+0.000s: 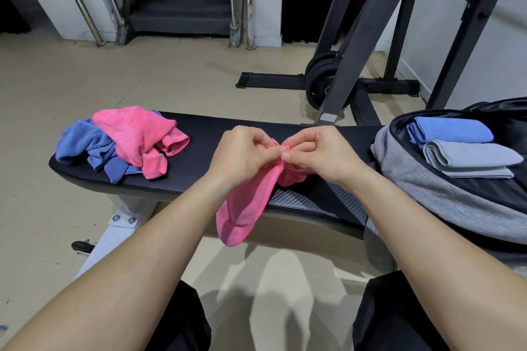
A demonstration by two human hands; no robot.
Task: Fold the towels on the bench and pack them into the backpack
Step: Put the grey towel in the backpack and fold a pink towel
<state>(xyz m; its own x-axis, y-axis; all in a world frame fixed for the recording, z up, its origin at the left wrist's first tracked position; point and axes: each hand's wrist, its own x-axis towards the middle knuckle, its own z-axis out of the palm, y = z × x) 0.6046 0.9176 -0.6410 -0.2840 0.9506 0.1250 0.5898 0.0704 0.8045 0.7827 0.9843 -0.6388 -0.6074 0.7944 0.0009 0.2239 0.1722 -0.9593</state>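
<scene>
Black padded counter (211,134) stands on a pale tiled floor. Over its near edge hangs a pink microfibre towel (245,208), its top corner pinched by both the left hand (242,154) and the right hand (316,151), which meet fingertip to fingertip. Well to the left of the hands, a crumpled pink towel (134,134) lies on a crumpled blue towel (85,142). To the right, an open grey fabric backpack (427,188) holds a folded blue towel (453,129) beside a folded grey towel (470,157).
</scene>
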